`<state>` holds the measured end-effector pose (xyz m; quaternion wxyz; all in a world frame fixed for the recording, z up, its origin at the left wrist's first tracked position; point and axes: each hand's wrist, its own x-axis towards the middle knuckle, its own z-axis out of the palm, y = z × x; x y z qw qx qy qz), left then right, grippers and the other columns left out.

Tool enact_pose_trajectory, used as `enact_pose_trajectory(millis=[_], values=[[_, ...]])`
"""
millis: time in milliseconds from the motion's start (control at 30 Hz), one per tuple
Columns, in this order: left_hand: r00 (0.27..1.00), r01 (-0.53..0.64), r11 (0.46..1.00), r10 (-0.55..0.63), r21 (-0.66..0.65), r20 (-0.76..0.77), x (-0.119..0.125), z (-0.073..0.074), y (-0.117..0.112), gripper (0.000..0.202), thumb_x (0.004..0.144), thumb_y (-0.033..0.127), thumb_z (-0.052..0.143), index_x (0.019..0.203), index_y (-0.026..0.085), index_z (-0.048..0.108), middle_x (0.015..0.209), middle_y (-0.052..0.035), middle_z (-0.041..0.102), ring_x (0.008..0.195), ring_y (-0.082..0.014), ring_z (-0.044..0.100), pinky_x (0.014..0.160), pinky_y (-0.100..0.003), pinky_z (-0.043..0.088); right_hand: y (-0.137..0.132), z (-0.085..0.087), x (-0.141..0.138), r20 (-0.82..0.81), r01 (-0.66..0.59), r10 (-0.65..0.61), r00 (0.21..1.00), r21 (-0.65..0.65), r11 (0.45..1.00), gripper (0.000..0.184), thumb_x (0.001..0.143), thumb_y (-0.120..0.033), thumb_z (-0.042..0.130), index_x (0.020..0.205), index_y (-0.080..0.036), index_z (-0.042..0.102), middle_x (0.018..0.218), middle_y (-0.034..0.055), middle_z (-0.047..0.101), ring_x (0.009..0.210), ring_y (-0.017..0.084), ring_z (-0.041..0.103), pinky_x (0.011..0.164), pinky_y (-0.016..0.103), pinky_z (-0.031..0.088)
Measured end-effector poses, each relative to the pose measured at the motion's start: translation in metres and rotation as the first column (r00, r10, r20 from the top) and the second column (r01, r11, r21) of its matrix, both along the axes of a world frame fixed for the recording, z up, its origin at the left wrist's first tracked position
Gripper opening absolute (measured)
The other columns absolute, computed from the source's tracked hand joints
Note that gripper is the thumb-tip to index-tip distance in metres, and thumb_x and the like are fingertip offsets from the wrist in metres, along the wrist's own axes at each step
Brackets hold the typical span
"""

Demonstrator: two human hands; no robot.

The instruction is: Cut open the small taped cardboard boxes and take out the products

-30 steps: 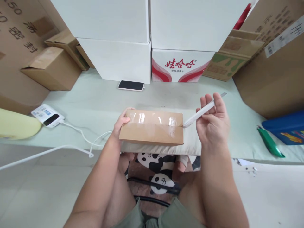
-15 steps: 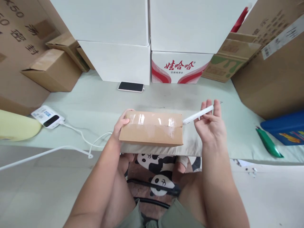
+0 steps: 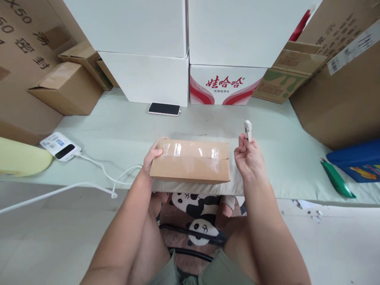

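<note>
A small brown cardboard box (image 3: pixel 190 164), sealed along its top with clear tape, lies at the near edge of the pale green table (image 3: pixel 208 122). My left hand (image 3: pixel 152 156) grips the box's left end, thumb on top. Just right of the box, my right hand (image 3: pixel 248 156) is closed around a white utility knife (image 3: pixel 247 130), which stands nearly upright above the fingers. The knife does not touch the box.
White cartons (image 3: pixel 142 75) and a red-printed carton (image 3: pixel 225 85) stand at the back, with a phone (image 3: pixel 164 109) before them. Brown boxes (image 3: pixel 67 87) flank both sides. A power bank (image 3: pixel 61 146) with white cable lies left; a green tool (image 3: pixel 337 179) and a blue item (image 3: pixel 358 160) lie right.
My right hand has drawn in toward the box and closed. The knife swung from lying slantwise across open fingers to standing nearly upright. The left hand and box have stayed put.
</note>
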<state>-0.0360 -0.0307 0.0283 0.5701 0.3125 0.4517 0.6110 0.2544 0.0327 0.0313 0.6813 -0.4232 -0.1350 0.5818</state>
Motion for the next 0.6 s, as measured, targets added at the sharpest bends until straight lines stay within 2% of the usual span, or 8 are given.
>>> enact_pose_trajectory(millis=[100,300,500,567,600], values=[[1.0,0.021,1.0,-0.021,0.018,-0.014,0.0,0.0,-0.001,0.042,0.059,0.038,0.077,0.096,0.02,0.068,0.083,-0.002,0.067,0.072,-0.0186,0.063,0.063,-0.029,0.049,-0.001,-0.005,-0.003,0.015,-0.01,0.01,1.0,-0.026,1.0,0.024,0.077,-0.011,0.077,0.091,-0.022,0.062,0.087,-0.006,0.071,0.077,0.003,0.07,0.051,0.008,0.042],[1.0,0.006,1.0,-0.006,0.02,0.0,0.002,0.003,-0.001,0.041,0.057,0.038,0.078,0.092,0.018,0.069,0.081,-0.0024,0.066,0.069,-0.0176,0.061,0.06,-0.027,0.049,0.0,-0.008,-0.005,0.013,-0.025,0.025,1.0,-0.044,0.999,0.028,0.072,-0.016,0.079,0.086,-0.021,0.054,0.071,-0.0101,0.063,0.057,0.001,0.06,0.051,0.011,0.043],[1.0,0.028,0.999,-0.028,0.018,-0.005,0.001,0.001,0.0,0.042,0.057,0.037,0.078,0.094,0.018,0.07,0.081,-0.0018,0.067,0.069,-0.017,0.062,0.061,-0.026,0.05,-0.007,0.001,-0.012,-0.03,-0.125,0.124,0.992,-0.04,0.991,0.038,0.061,-0.012,0.077,0.087,-0.023,0.051,0.06,-0.0122,0.053,0.05,0.003,0.05,0.052,0.014,0.043],[1.0,0.031,0.999,-0.031,0.023,-0.007,0.001,0.001,-0.001,0.042,0.058,0.038,0.078,0.094,0.018,0.07,0.081,-0.0016,0.067,0.069,-0.0168,0.062,0.06,-0.026,0.05,-0.01,0.007,-0.013,-0.031,-0.165,0.164,0.986,-0.01,0.986,0.044,0.061,-0.018,0.083,0.081,-0.023,0.045,0.057,-0.0128,0.047,0.049,0.004,0.048,0.05,0.015,0.042],[1.0,0.025,0.999,-0.025,0.025,-0.007,0.001,0.001,-0.001,0.041,0.059,0.038,0.077,0.094,0.018,0.07,0.081,-0.0017,0.067,0.069,-0.0168,0.061,0.06,-0.026,0.05,-0.013,0.01,-0.013,-0.025,-0.201,0.201,0.979,0.011,0.98,0.048,0.061,-0.027,0.087,0.079,-0.024,0.042,0.055,-0.013,0.044,0.047,0.004,0.046,0.049,0.016,0.041]])
